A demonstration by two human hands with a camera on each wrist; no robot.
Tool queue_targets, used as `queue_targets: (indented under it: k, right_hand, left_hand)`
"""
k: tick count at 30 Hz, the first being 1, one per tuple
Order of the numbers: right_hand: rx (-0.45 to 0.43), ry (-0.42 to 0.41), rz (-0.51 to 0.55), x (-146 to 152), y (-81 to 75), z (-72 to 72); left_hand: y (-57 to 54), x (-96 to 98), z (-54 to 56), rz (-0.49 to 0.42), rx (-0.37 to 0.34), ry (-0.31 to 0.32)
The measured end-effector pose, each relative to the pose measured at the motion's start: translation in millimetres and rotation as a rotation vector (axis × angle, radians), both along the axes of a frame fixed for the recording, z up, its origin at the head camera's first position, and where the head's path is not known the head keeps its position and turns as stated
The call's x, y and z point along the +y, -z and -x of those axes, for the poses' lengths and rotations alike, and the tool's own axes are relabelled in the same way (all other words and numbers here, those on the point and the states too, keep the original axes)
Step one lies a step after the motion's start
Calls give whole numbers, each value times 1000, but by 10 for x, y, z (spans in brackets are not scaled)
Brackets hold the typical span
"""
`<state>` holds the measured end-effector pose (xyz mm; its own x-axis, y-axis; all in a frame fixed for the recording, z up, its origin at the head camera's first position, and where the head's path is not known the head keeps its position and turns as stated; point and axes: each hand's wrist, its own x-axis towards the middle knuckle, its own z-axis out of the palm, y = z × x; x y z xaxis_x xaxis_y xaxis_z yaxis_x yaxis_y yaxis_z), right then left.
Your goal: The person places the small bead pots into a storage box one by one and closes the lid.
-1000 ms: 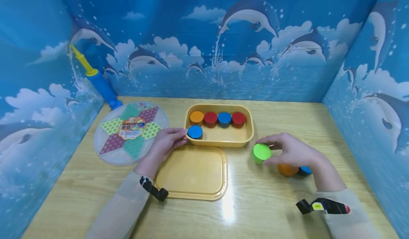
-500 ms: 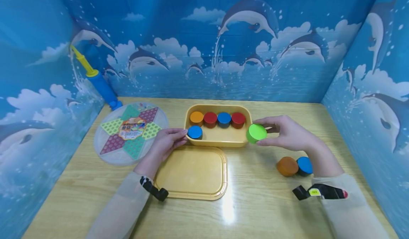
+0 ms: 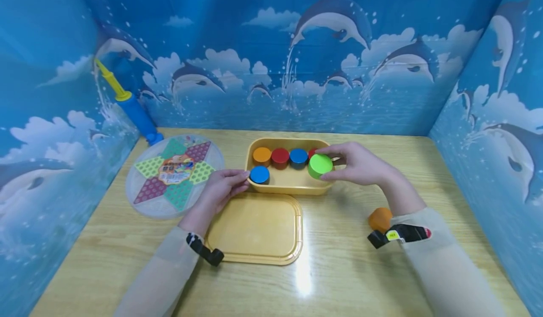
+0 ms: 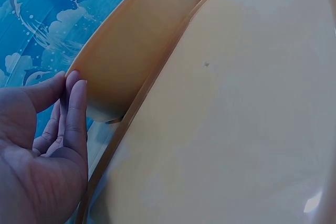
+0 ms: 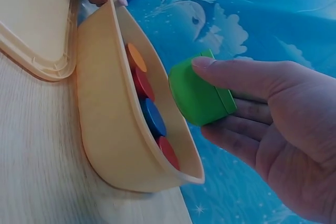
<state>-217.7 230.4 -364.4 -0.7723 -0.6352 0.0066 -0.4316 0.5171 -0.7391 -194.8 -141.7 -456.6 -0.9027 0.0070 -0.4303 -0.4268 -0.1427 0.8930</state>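
Green round piece (image 3: 320,166), one: pinched in the right hand (image 3: 360,166) above the right end of the yellow box (image 3: 292,189), not yet set down. Inside: five pieces (image 3: 280,157) (four behind, one before). Left hand (image 3: 222,187): pinching the box's rim. Seemingly outstanding: orange piece (image 3: 379,219) on the table (image 3: 339,265); yellow lid (image 3: 256,230), lying off.

The lid (image 3: 256,230) lies before the box (image 3: 292,190).

Your left grip (image 4: 52,156) pinches the rim of the yellow tub (image 4: 139,40) between thumb and fingers; beside it you have a flat yellow lid (image 4: 210,114), with a blue cloud-printed backdrop (image 4: 55,24) behind.
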Motion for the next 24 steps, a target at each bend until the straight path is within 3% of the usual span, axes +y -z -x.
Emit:
queue_targets:
  k: [11, 19, 24]
  right_hand:
    - [-75, -21, -17, -324, 100, 176]
    - [-57, -84, -24, -558, 302, 297]
    - [-100, -85, -41, -671, 400, 318]
  left_hand:
    - [-5, 7, 7, 9, -10, 2]
    - [-2, 7, 10, 5, -4, 0]
    - [7, 2, 10, -1, -5, -2]
